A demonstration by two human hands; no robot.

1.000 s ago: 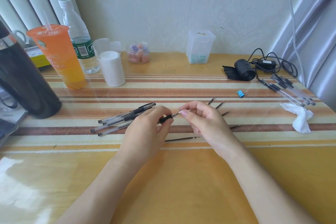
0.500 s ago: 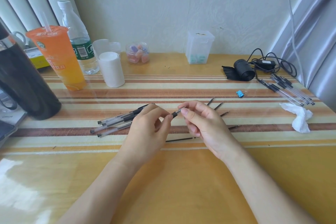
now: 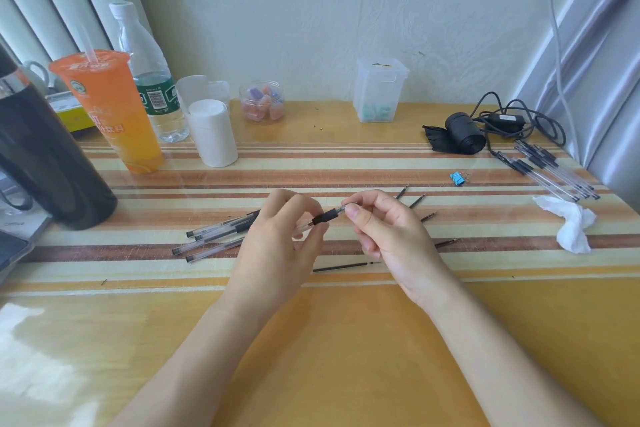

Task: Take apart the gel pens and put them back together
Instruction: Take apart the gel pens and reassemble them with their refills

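I hold one gel pen (image 3: 325, 217) above the striped table, its black grip showing between my hands. My left hand (image 3: 277, 246) grips the clear barrel. My right hand (image 3: 384, 229) pinches the tip end with thumb and forefinger. Several clear pen barrels (image 3: 211, 236) lie in a bunch to the left of my left hand. Several loose black refills lie on the table, one (image 3: 341, 266) under my hands, others (image 3: 417, 201) behind my right hand. Another group of whole pens (image 3: 550, 170) lies at the far right.
A black flask (image 3: 45, 163), an orange drink cup (image 3: 114, 114), a water bottle (image 3: 149, 76) and a white roll (image 3: 213, 132) stand at the left back. A candy jar (image 3: 262, 102), clear box (image 3: 379, 90), black roll with cable (image 3: 464, 133), blue clip (image 3: 458, 178) and crumpled tissue (image 3: 571, 222) sit further right.
More of the pen's black grip shows between my hands than before, and my right fingers have moved slightly right along the tip end. Everything on the table has stayed put.
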